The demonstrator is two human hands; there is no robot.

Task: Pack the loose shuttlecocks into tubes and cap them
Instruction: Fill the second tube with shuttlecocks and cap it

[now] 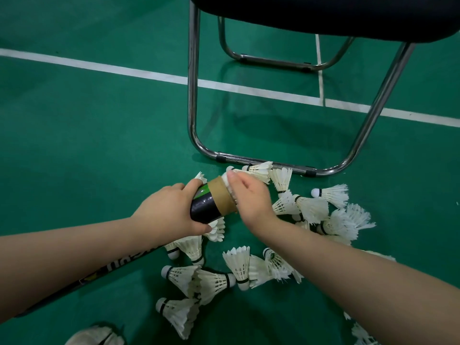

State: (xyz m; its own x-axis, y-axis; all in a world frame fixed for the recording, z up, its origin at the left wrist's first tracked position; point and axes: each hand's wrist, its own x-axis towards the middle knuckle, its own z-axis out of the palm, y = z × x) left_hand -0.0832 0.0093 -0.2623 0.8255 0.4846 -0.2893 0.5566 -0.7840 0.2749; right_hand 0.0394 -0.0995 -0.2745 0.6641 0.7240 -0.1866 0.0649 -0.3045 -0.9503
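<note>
The tube (208, 203) lies slanted in the left hand (167, 212), its fingers (193, 185) wrapped and clamped round the black barrel just behind the bare cardboard collar, so the open mouth faces the right hand (251, 198). That grip probably steadies the tube and leaves the mouth free for loading. The right hand's fingers (232, 176) are closed on a shuttlecock (227, 180) at the mouth; its white tip shows just past the fingertips, and how far it is seated cannot be told. Loose shuttlecocks (312, 209) lie scattered beyond and below both sets of fingers, within easy reach, which suits one-at-a-time feeding. No cap is visible.

Everything rests on a green court floor (87, 135) with a white line (139, 72) well beyond the fingers. A chair (191, 95) with chrome legs stands just past the pile.
</note>
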